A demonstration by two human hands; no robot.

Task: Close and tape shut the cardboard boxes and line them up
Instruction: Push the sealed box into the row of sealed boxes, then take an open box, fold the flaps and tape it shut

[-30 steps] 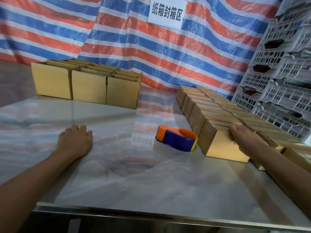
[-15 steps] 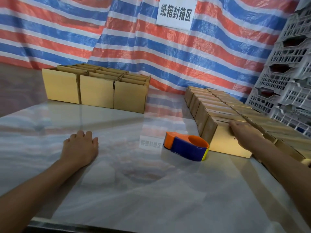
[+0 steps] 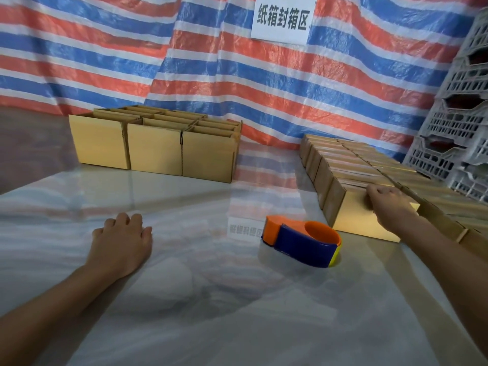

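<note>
Front box (image 3: 364, 220): plain tan cardboard, flaps shut, at the near end of a row (image 3: 343, 159) of closed boxes on the table's right side. Right hand (image 3: 388, 207) lies over its top front edge, fingers bent down around that edge; fingertips blurred. The row's right part is cut off by the forearm.
Open boxes (image 3: 155, 151): block at far left, flaps up, contents not visible.
Dispenser (image 3: 303, 243): orange and blue, just left of the front box, apart from both hands.
Left hand (image 3: 121, 244): palm down on the table (image 3: 237, 299), fingers relaxed, holding nothing.
Behind: striped tarp (image 3: 211, 75), sign (image 3: 282, 18), grey crates (image 3: 456, 128).
</note>
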